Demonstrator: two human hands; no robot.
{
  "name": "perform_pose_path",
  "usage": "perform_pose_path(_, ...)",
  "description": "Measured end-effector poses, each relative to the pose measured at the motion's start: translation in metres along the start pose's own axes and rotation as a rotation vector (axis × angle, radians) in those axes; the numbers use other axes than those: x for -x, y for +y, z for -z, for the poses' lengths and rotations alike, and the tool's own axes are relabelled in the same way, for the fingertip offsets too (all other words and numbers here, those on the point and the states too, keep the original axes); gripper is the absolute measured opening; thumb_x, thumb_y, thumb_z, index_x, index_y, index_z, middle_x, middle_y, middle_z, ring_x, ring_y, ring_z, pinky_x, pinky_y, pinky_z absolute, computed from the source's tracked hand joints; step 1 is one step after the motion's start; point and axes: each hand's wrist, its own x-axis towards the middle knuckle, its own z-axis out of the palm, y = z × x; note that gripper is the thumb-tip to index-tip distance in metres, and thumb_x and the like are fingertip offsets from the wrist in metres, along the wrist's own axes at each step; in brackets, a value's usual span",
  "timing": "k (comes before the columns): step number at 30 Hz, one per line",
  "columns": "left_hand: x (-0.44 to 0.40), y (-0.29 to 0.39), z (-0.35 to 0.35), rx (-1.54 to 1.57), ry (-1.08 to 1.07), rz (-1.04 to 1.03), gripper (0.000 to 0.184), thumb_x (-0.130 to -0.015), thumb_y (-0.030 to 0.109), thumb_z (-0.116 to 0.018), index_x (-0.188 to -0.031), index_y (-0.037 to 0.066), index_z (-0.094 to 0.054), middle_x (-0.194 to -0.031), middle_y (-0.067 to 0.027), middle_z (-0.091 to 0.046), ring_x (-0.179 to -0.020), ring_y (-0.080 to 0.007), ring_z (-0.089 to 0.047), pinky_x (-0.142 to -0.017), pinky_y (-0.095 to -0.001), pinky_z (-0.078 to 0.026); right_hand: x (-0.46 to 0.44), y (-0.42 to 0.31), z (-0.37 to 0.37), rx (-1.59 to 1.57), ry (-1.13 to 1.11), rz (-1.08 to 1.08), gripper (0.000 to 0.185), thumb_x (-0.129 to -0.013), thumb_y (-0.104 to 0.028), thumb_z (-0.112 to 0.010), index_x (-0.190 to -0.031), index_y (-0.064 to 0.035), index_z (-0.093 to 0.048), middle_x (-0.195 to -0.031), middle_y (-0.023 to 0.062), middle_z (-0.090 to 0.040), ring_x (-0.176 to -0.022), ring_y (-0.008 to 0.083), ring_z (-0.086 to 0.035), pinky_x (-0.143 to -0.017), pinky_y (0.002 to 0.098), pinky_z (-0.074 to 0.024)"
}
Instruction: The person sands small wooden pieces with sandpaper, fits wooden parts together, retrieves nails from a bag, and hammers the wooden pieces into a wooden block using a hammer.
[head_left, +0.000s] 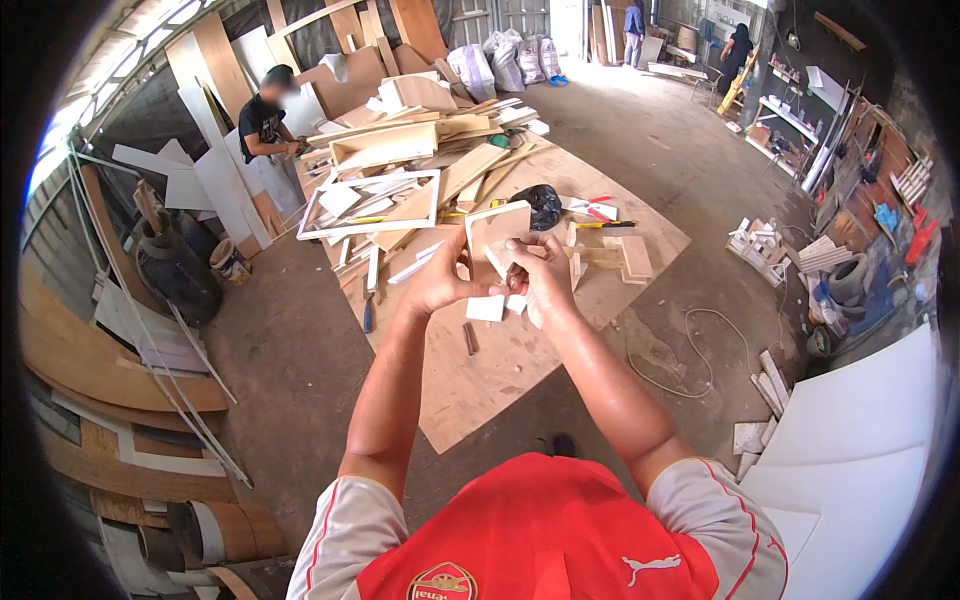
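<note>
A small light-brown wooden piece with pale edges (pixel 499 228), box-like in shape, is held up over the worktable (pixel 480 392). My left hand (pixel 442 280) grips its left side, with the thumb reaching toward the lower edge. On the other side, my right hand (pixel 541 280) has its fingers bent against the lower right of the piece. Whether something small is pinched between those fingertips is too hard to see. Just below my hands lie white blocks (pixel 486 308), and a narrow brown stick (pixel 469 338) rests closer to me.
Scrap wood and a shallow wooden box (pixel 384 147) are heaped at the table's far side. A black plastic bag (pixel 540 206) and red-handled pliers (pixel 602 212) lie beyond my hands. A co-worker (pixel 266 118) stands at the far left. A cable (pixel 690 350) trails across the floor.
</note>
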Motion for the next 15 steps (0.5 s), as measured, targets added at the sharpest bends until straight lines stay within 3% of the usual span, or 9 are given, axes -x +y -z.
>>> perform_pose_path(3, 0.002, -0.010, -0.009, 0.136, 0.030, 0.010, 0.113, -0.066, 0.026, -0.097, -0.160, 0.000, -0.038, -0.140, -0.0108, -0.063, -0.125, -0.0234, -0.061, -0.104, -0.0381, -0.049, -0.001, -0.001, 0.001, -0.019, -0.022, 0.008, 0.025, -0.095, -0.014, -0.080, -0.105, -0.0089, -0.058, -0.074, 0.0040, -0.064, -0.052, 0.0109, -0.060, -0.044, 0.0305, -0.0552)
perform_pose_path(6, 0.000, -0.011, -0.023, 0.272, 0.158, -0.001, 0.112, -0.067, 0.033, -0.099, -0.157, 0.001, -0.040, -0.134, -0.0126, -0.066, -0.110, -0.0203, -0.067, -0.091, -0.0340, -0.054, -0.008, 0.008, 0.010, 0.014, -0.053, -0.008, 0.027, -0.094, -0.013, -0.081, -0.103, -0.0066, -0.056, -0.078, 0.0052, -0.065, -0.052, 0.0114, -0.060, -0.042, 0.0306, -0.0555)
perform_pose_path(9, 0.001, -0.015, -0.028, 0.221, 0.166, 0.123, 0.105, -0.074, 0.029, -0.096, -0.157, -0.002, -0.039, -0.136, -0.0151, -0.064, -0.122, -0.0236, -0.064, -0.101, -0.0365, -0.053, -0.008, 0.013, 0.009, 0.031, -0.049, -0.026, 0.026, -0.096, -0.015, -0.080, -0.101, -0.0064, -0.056, -0.077, 0.0043, -0.065, -0.051, 0.0108, -0.059, -0.042, 0.0304, -0.0558)
perform_pose_path(15, 0.000, -0.024, -0.035, 0.336, 0.214, 0.102, 0.094, -0.081, 0.027, -0.092, -0.154, -0.003, -0.041, -0.133, -0.0147, -0.066, -0.118, -0.0210, -0.066, -0.097, -0.0344, -0.054, -0.010, 0.018, 0.015, 0.086, -0.078, -0.038, 0.023, -0.099, -0.019, -0.077, -0.101, -0.0064, -0.058, -0.081, 0.0039, -0.066, -0.054, 0.0097, -0.060, -0.050, 0.0300, -0.0589)
